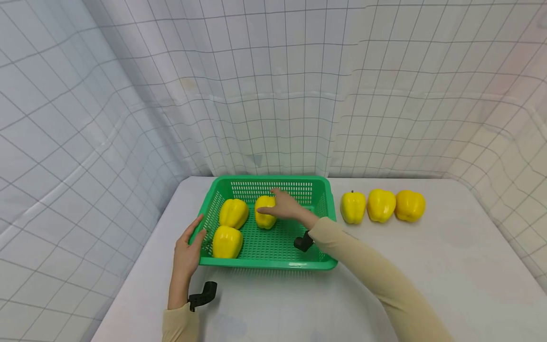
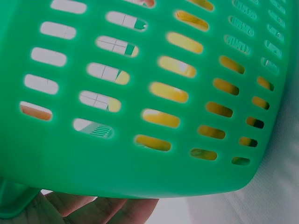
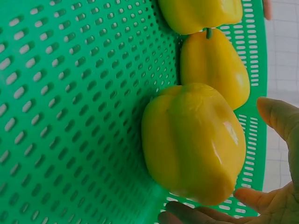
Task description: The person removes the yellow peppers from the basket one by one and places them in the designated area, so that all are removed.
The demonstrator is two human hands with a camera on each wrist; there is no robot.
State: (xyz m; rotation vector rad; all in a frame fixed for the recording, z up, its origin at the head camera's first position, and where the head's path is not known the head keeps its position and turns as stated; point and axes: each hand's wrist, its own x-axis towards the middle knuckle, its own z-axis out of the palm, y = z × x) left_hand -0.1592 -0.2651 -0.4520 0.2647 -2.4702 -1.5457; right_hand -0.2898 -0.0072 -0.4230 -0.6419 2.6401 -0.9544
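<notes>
A green plastic basket [image 1: 267,263] stands on the table with three yellow bell peppers inside. Two of them, a rear-left pepper [image 1: 234,213] and a front-left pepper [image 1: 227,242], lie along its left side. My right hand [image 1: 287,206] reaches over the third pepper [image 1: 265,219], near the basket's middle. In the right wrist view its thumb stands apart from that pepper [image 3: 194,144], and the other fingers spread close beside it; contact is unclear. At the left rim, my left hand [image 1: 188,247] holds the basket; its fingers [image 2: 110,210] show past the basket wall [image 2: 126,172].
To the right of the basket, three more yellow peppers stand in a row on the white table [image 1: 427,266]: a left one [image 1: 353,207], a middle one [image 1: 381,205] and a right one [image 1: 410,205]. Grid-patterned white sheeting [image 1: 273,95] encloses the table's back and sides.
</notes>
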